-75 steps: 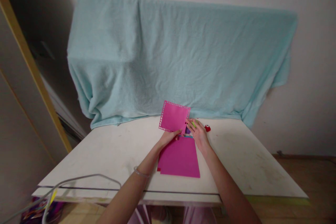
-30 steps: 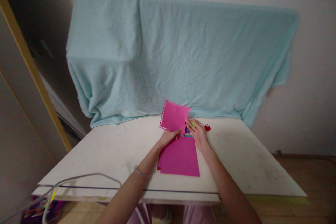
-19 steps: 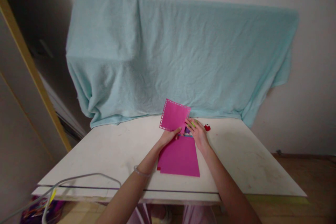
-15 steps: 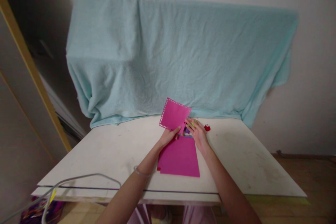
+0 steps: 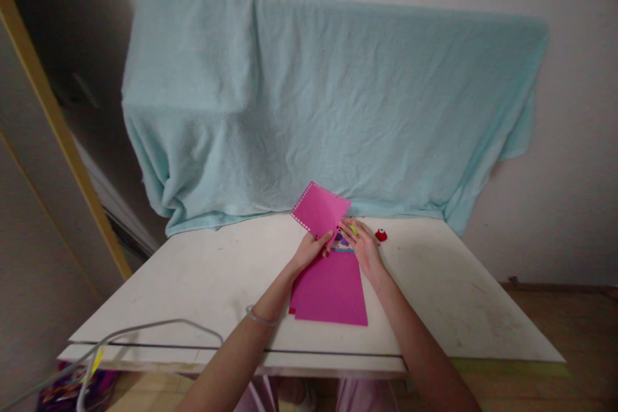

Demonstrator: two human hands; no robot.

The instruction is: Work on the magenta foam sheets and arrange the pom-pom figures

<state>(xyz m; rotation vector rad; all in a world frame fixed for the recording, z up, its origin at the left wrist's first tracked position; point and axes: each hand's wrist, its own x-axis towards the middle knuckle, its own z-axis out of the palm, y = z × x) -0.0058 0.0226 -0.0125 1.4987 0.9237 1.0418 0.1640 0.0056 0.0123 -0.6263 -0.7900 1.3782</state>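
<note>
A bright pink square sheet [image 5: 319, 209] with small holes punched along its edges is raised at a slant above the table. My left hand [image 5: 311, 250] pinches its lower corner, thumb on top. At the sheet's right edge, my right hand [image 5: 365, 248] has its fingers bent around a small lime-green thing [image 5: 354, 228], mostly hidden. Something purple [image 5: 344, 239] shows between the hands; its kind is unclear. Flat on the table below lies a larger pink sheet [image 5: 331, 290], with a red bit peeking out at its lower left corner.
A small red thing with a white spot [image 5: 381, 235] sits right of my right hand on the white table [image 5: 434, 283]. Behind hangs a light blue cloth [image 5: 367, 103]. A grey cable [image 5: 159, 323] crosses the front left table edge.
The small pink sheet has turned clockwise in my left hand, its left corner rising. Both hands have stayed almost in place.
</note>
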